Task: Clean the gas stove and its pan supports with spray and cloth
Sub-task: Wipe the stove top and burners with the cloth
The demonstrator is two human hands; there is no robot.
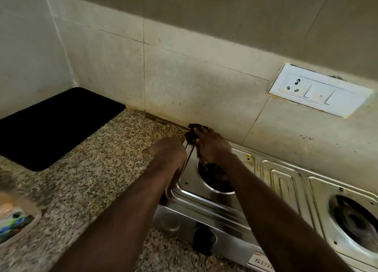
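Note:
A stainless steel gas stove (235, 208) stands on the speckled granite counter at the lower right. Both its burner wells, left (216, 181) and right (356, 220), are bare of supports. My left hand (166, 152) is closed at the stove's far left corner around a thin black pan support (189, 155), of which only two rods show. My right hand (212, 147) is just right of it and grips a dark cloth (192, 132), bunched against the upper end of the support near the wall. No spray bottle is in view.
A black mat (51, 126) lies on the counter (98, 169) at the left, in the corner. A white switch and socket plate (319, 92) is on the tiled wall. A black knob (203, 241) sticks out of the stove front. A blurred container (14, 222) sits at the lower left edge.

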